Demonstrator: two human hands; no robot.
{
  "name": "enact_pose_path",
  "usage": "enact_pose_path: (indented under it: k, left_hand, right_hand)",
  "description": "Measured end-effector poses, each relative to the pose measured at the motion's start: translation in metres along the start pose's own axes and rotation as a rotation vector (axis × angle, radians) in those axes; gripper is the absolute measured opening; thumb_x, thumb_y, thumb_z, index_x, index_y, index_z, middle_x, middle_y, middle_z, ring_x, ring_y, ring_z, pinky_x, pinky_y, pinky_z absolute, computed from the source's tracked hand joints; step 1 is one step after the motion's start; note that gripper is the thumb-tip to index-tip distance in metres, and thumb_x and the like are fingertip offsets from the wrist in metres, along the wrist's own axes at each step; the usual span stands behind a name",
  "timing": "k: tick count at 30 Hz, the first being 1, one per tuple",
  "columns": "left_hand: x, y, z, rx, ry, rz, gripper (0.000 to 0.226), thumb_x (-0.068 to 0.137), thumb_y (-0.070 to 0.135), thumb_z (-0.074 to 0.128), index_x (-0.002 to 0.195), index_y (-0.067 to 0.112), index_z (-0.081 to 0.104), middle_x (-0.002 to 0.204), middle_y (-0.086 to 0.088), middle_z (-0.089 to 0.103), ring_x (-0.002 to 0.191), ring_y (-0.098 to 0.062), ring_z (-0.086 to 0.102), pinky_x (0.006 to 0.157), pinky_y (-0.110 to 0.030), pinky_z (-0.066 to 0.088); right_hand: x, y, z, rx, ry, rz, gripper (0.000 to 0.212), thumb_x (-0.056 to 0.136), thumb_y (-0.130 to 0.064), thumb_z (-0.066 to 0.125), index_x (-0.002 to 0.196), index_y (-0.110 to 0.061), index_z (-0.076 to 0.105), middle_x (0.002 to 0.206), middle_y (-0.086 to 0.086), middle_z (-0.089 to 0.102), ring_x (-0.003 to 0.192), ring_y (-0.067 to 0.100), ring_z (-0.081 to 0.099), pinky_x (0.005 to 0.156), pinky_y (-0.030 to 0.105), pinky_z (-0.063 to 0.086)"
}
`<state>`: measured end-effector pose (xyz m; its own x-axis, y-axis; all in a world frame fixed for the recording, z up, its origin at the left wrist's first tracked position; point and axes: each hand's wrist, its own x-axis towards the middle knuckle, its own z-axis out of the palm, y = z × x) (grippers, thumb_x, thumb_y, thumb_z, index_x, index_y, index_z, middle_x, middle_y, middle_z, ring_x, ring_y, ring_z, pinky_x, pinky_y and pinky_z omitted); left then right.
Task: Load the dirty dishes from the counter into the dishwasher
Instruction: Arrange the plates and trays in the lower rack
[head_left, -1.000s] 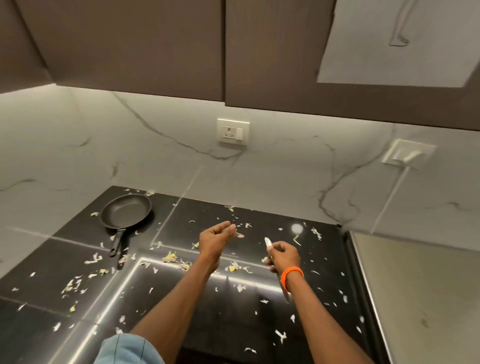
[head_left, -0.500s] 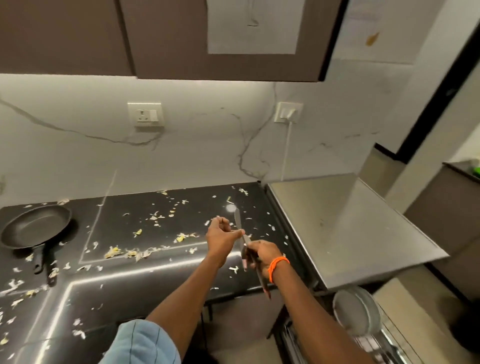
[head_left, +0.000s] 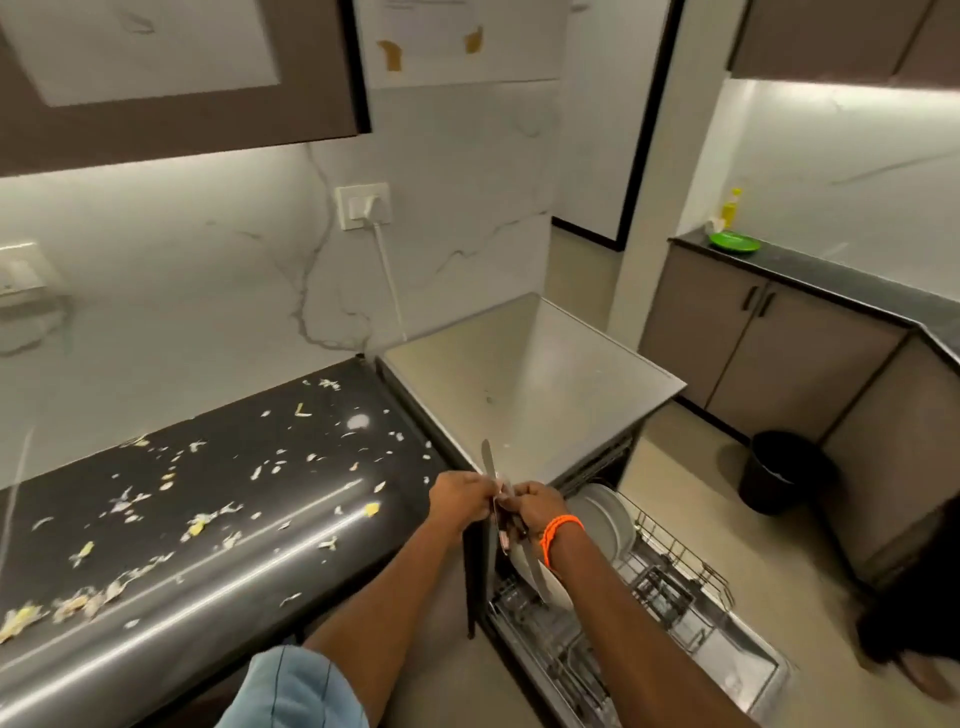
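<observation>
My left hand (head_left: 461, 500) and my right hand (head_left: 537, 508), which wears an orange wristband, meet over the corner where the black counter (head_left: 291, 561) ends. Between them I hold two knives. One blade (head_left: 487, 461) points up, and my left hand's fingers pinch that knife. The other blade (head_left: 535, 569) points down from my right hand's grip, over the open dishwasher. Its lower rack (head_left: 680, 577) is pulled out and carries white plates (head_left: 597, 519) standing at the near end. The knife handles are hidden inside my hands.
Food scraps (head_left: 197, 525) litter the counter. The dishwasher's steel top (head_left: 524, 379) is right of it. A black bin (head_left: 784, 470) stands on the floor beyond. A green plate (head_left: 735, 242) and a yellow bottle (head_left: 731, 208) sit on the far counter.
My view has swung right, from the counter and frying pan to the open dishwasher. Both hands moved right with the knives and now hang over the rack's near end.
</observation>
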<state>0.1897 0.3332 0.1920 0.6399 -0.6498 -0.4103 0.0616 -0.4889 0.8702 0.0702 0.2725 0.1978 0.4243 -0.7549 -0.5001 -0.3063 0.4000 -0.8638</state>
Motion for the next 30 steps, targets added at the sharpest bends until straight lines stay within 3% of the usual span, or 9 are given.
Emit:
enact_pose_path:
  k: [3,6,7,12,16,20,23,26,30]
  left_hand:
    - [-0.011,0.009,0.047,0.038,-0.049,-0.003,0.007,0.077,0.021,0.081,0.076,0.013,0.081,0.073,-0.009,0.076,0.062,-0.014,0.07,0.069,-0.033,0.064]
    - [-0.009,0.006,0.101,0.156,-0.063,0.017,0.012,0.081,0.019,0.081,0.07,0.015,0.079,0.066,-0.004,0.074,0.059,-0.013,0.07,0.068,-0.031,0.063]
    - [-0.009,0.003,0.116,0.201,-0.085,0.014,0.013,0.081,0.019,0.082,0.068,0.018,0.079,0.065,-0.002,0.074,0.061,-0.015,0.072,0.07,-0.032,0.064]
    - [0.003,-0.022,0.18,0.446,-0.227,0.041,0.017,0.081,0.02,0.081,0.065,0.015,0.077,0.061,-0.002,0.073,0.061,-0.015,0.072,0.068,-0.028,0.062]
    - [0.015,-0.05,0.214,0.582,-0.318,-0.011,0.016,0.085,0.017,0.078,0.069,0.016,0.077,0.065,-0.001,0.074,0.062,-0.011,0.073,0.066,-0.024,0.062]
    - [0.05,-0.092,0.246,0.791,-0.426,-0.024,0.033,0.089,0.022,0.07,0.056,0.018,0.065,0.063,0.002,0.069,0.07,-0.017,0.072,0.074,-0.028,0.06]
    - [0.078,-0.117,0.273,0.884,-0.495,-0.009,0.022,0.09,0.022,0.066,0.072,0.012,0.075,0.078,-0.006,0.074,0.082,-0.023,0.071,0.075,-0.029,0.056]
    - [0.121,-0.151,0.308,0.989,-0.524,0.023,0.02,0.089,0.024,0.066,0.095,0.008,0.076,0.088,-0.009,0.073,0.082,-0.021,0.066,0.067,-0.026,0.05]
    - [0.171,-0.198,0.353,1.076,-0.608,0.039,0.011,0.094,0.018,0.066,0.095,0.008,0.071,0.087,-0.003,0.068,0.078,-0.016,0.063,0.062,-0.025,0.051]
  right_hand:
    - [0.033,0.034,-0.051,0.106,0.05,0.078,0.03,0.051,-0.022,0.082,0.072,-0.006,0.067,0.075,0.027,0.07,0.065,0.039,0.066,0.058,0.038,0.049]
    - [0.018,0.048,-0.101,0.207,0.159,0.177,0.007,0.082,-0.004,0.067,0.084,0.002,0.064,0.073,0.03,0.061,0.053,0.032,0.061,0.047,0.032,0.049]
    - [0.015,0.054,-0.118,0.224,0.195,0.198,0.009,0.089,-0.002,0.061,0.089,0.006,0.064,0.072,0.027,0.059,0.047,0.029,0.059,0.045,0.032,0.05]
    - [0.035,0.124,-0.198,0.227,0.356,0.357,0.005,0.084,0.005,0.061,0.084,0.007,0.065,0.075,0.029,0.069,0.06,0.041,0.068,0.062,0.055,0.06]
    - [0.05,0.182,-0.232,0.1,0.399,0.496,0.003,0.083,-0.003,0.066,0.083,0.0,0.067,0.077,0.016,0.073,0.073,0.035,0.074,0.07,0.054,0.062]
    - [0.064,0.221,-0.243,0.124,0.421,0.587,0.013,0.072,0.008,0.074,0.084,0.002,0.072,0.074,0.022,0.073,0.066,0.037,0.073,0.066,0.054,0.061]
    - [0.082,0.242,-0.246,0.216,0.475,0.632,0.018,0.074,0.019,0.069,0.082,0.003,0.07,0.082,0.024,0.072,0.063,0.034,0.071,0.06,0.042,0.062]
    - [0.125,0.297,-0.248,0.345,0.577,0.684,0.02,0.072,0.023,0.069,0.087,0.01,0.069,0.074,0.025,0.069,0.06,0.036,0.069,0.069,0.053,0.061]
    - [0.169,0.343,-0.242,0.338,0.681,0.722,0.012,0.08,0.008,0.073,0.081,-0.003,0.067,0.065,0.018,0.07,0.061,0.033,0.072,0.068,0.054,0.061]
